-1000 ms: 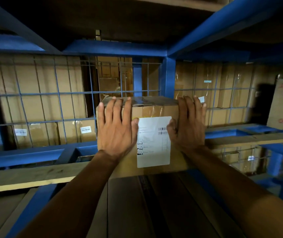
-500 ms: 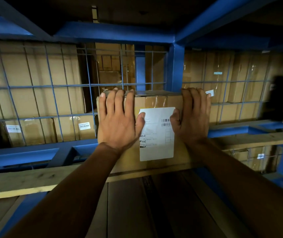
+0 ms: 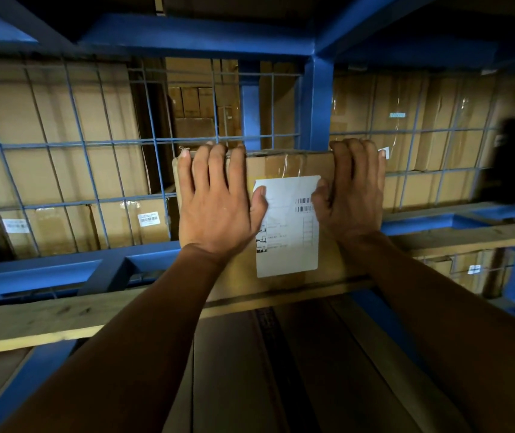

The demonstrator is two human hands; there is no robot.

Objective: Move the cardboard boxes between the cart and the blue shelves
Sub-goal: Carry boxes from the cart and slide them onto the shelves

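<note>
Left hand (image 3: 218,201) and right hand (image 3: 351,195), fingers flat, are pressing the box (image 3: 284,164) at frame centre; it is resting on the shelf (image 3: 62,320), placement seemingly nearing completion.

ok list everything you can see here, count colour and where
cardboard box: one, brown, on the shelf plank, centre
label: one, white, on that box's front
shelf frame: one, blue, all round the box
wire mesh: blue, behind the box
stacked boxes: many, brown, behind the mesh
wooden planks: at least two, pale, across the shelf
lower boxes: count unclear, brown, in shadow below the plank
left hand: one, flat on the box front
right hand: one, at the box's right edge
</note>
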